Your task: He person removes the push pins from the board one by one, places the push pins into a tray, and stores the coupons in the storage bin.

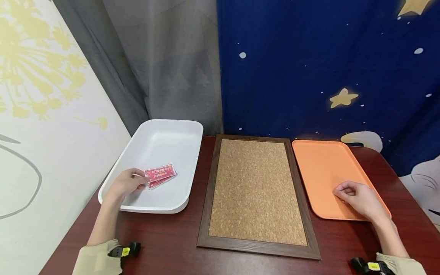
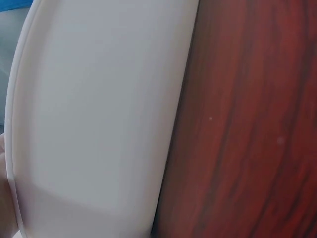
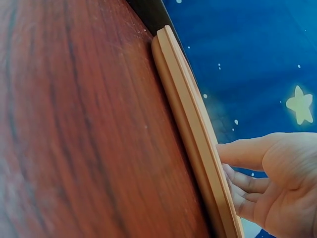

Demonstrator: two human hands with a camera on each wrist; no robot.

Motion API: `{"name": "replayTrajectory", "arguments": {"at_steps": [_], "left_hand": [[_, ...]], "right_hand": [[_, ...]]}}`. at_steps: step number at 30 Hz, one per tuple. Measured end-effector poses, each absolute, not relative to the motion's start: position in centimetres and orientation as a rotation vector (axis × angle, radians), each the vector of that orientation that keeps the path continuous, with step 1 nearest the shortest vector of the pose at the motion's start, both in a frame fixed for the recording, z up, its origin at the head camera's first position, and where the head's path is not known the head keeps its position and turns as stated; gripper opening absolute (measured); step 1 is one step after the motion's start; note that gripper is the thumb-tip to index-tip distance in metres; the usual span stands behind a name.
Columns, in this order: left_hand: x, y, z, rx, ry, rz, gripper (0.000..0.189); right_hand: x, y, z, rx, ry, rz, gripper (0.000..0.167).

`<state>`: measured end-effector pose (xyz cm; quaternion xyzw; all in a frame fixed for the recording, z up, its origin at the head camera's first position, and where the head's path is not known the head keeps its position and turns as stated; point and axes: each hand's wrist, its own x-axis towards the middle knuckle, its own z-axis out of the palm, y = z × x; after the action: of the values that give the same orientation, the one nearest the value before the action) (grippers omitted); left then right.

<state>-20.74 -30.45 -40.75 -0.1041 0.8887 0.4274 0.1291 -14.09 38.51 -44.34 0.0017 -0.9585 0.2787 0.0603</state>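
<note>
Two red-and-pink paper coupons with white and yellow print overlap in the white plastic tub. My left hand reaches over the tub's near left rim and pinches the upper coupon at its left end. In the left wrist view the tub's outer wall hides nearly all of that hand. My right hand is over the lower right of the orange tray, its fingers loosely curled. No object shows in it. The tray's rim covers its fingertips in the right wrist view.
Between tub and tray lies a cork board with a dark wooden frame. All stand on a reddish-brown table. A grey curtain and a blue starry curtain hang behind, and a white wall borders the left side.
</note>
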Motion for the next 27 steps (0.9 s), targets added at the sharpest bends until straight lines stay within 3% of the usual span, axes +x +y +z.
{"name": "replayTrajectory", "arguments": {"at_steps": [15, 27], "left_hand": [[-20.5, -30.9, -40.6, -0.367, 2.663, 1.169, 0.042], [-20.4, -29.7, -39.6, -0.16, 2.745, 1.253, 0.041]], "right_hand": [[-13.8, 38.6, -43.5, -0.066, -2.89, 1.021, 0.024], [-14.0, 38.6, -42.5, -0.044, -2.825, 0.935, 0.024]]}}
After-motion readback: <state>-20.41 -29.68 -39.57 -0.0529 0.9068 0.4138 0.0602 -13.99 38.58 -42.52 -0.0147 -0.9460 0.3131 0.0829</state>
